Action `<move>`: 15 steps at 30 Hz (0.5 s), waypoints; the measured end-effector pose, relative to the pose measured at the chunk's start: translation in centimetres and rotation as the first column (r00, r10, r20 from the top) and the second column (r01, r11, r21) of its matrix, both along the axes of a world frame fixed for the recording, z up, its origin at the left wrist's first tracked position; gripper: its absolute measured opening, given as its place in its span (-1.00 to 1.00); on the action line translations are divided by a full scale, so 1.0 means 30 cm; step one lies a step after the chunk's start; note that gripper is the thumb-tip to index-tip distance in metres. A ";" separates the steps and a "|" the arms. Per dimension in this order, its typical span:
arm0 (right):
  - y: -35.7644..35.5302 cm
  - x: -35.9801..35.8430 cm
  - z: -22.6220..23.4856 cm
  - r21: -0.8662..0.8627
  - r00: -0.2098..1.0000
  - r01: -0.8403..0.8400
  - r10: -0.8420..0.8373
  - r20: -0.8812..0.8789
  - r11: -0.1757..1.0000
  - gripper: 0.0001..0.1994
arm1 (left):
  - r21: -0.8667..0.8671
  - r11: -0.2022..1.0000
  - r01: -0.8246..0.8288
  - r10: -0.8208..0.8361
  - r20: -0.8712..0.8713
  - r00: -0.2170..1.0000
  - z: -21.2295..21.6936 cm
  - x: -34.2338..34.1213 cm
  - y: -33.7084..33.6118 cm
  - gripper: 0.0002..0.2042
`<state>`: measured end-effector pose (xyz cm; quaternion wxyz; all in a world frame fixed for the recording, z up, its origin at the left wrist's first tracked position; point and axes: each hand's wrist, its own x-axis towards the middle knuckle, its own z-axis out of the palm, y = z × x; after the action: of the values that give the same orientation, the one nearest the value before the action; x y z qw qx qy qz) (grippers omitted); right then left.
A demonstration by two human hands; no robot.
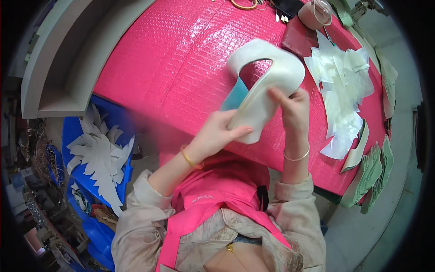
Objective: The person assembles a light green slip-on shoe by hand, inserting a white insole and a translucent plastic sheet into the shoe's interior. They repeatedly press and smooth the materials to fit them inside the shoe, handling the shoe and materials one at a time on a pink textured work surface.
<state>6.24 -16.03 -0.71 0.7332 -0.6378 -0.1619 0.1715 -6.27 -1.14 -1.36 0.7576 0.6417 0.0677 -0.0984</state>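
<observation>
Both hands grip white shoe upper [272, 77] at frame centre, above pink table [172, 68]; left hand [222, 131] pinches its lower edge; right hand [292, 106] clamps its right side; white cut pieces [340, 90] piled right; blue bin [97, 158] lower left.

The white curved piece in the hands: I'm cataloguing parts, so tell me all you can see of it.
The white curved piece is a cream, smooth, leather-like cut-out shaped like a shoe upper, with an open loop at its far end and a teal lining showing beneath. It is held up, tilted, above the pink table. The left hand pinches its near end; the right hand grips its right edge.
</observation>
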 end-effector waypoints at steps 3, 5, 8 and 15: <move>0.025 0.049 0.027 0.039 0.992 0.076 -0.079 0.095 0.996 -0.80 | 0.141 0.964 -0.227 0.216 0.093 0.972 -0.003 -0.035 -0.032 -0.77; 0.046 0.053 0.038 -0.036 0.980 0.166 -0.161 0.121 0.985 -0.74 | 0.044 0.973 -0.225 0.219 0.104 0.970 0.011 -0.032 -0.032 -0.74; 0.070 0.058 0.032 -0.089 0.969 0.231 -0.221 0.107 0.969 -0.64 | -0.169 0.939 -0.300 0.319 0.099 0.942 -0.004 0.008 -0.062 -0.74; 0.053 -0.045 0.009 -0.129 0.982 -0.187 0.180 -0.066 0.974 -0.76 | -0.359 0.751 -0.554 0.624 0.113 0.773 -0.008 0.060 -0.071 -0.75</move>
<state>4.90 -14.44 -0.44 0.6738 -0.6631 -0.1883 0.2661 -4.47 -3.28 -1.60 0.8416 0.4688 0.1652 0.2111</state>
